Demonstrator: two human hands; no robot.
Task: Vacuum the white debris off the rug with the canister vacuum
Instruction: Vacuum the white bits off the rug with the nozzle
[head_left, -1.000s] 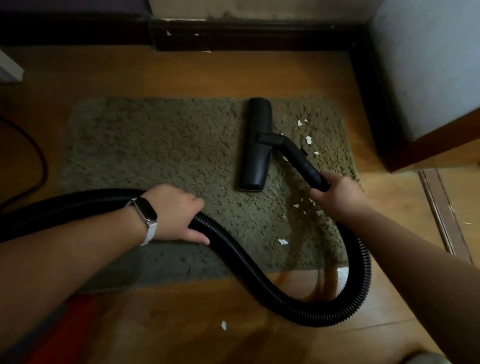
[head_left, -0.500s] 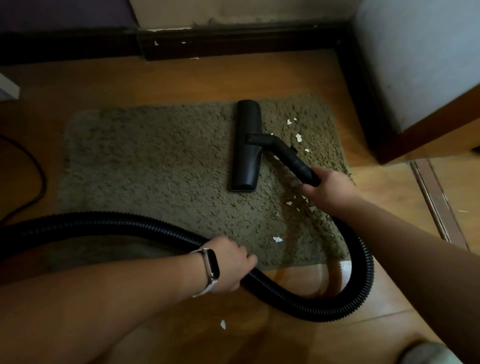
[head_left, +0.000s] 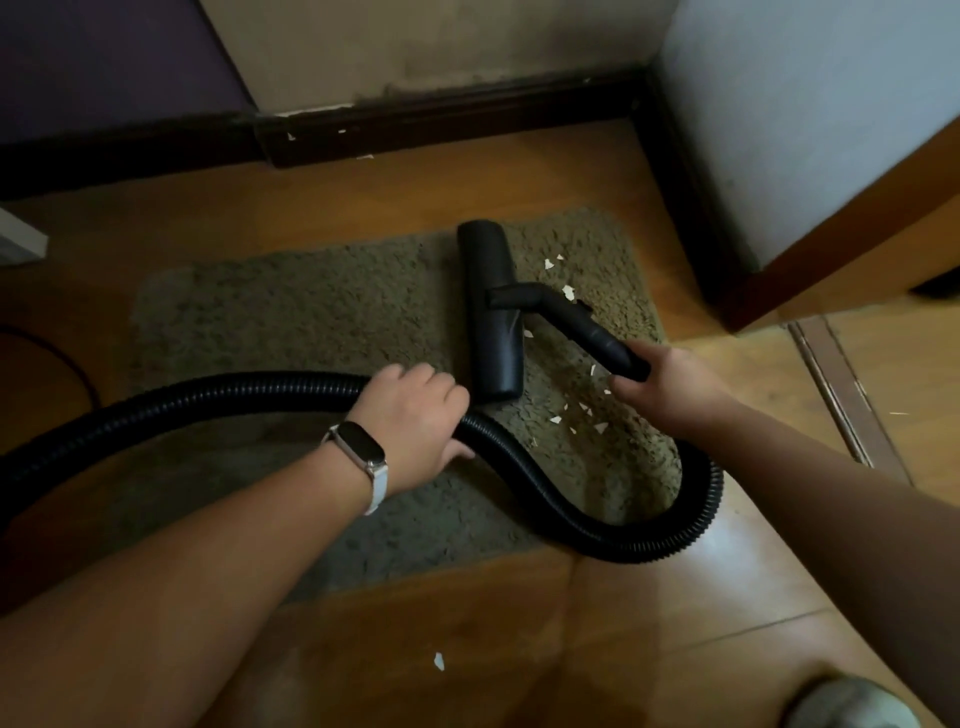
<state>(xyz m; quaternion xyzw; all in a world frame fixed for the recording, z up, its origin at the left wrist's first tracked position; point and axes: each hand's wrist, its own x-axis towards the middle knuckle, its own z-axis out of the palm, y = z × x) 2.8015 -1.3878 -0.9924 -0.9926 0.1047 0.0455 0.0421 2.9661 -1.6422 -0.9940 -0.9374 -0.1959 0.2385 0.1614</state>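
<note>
Gripping is shared: the wand (head_left: 587, 327) is clasped in curled fingers of the right hand (head_left: 675, 389), and the hose (head_left: 208, 400) is gripped from above by the left hand (head_left: 415, 415). The floor head (head_left: 491, 312) is set flat on the rug (head_left: 311, 322), with white debris (head_left: 582, 410) scattered just right of it. Flakes may be flicked onto the wooden floor (head_left: 623, 623) if the hose loop is dragged across them.

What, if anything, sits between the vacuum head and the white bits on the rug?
Nothing visible does. The white bits lie on open rug right beside the vacuum head, on its right side.
</note>
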